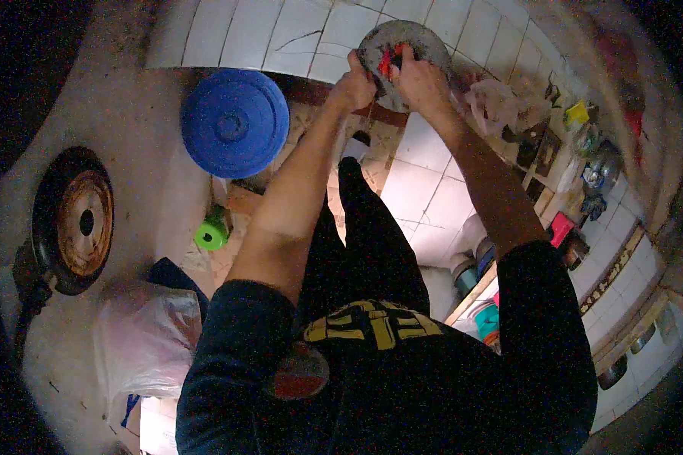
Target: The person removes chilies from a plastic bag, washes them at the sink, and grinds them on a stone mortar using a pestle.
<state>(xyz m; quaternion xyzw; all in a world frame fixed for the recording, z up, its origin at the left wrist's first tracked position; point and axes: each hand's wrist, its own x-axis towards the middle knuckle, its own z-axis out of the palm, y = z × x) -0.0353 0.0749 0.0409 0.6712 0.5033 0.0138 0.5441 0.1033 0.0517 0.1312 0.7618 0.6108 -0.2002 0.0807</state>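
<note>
At the edge of the white tiled counter is a round grey plate-like disc [429, 39]. My left hand [354, 85] grips its left rim, thumb up along the edge. Over the middle of the disc, my right hand [421, 82] is closed, its fingers pressed round something small and dark that I cannot make out. Bright red bits [386, 64] show just left of those fingers, against the disc; their kind is too small to tell.
A blue round lid [235, 125] is left of my arms, above a green object [211, 236]. A frying pan [73, 220] hangs on the left wall near a plastic bag [148, 334]. Clutter with a clear bag [493, 102] lies along the right counter.
</note>
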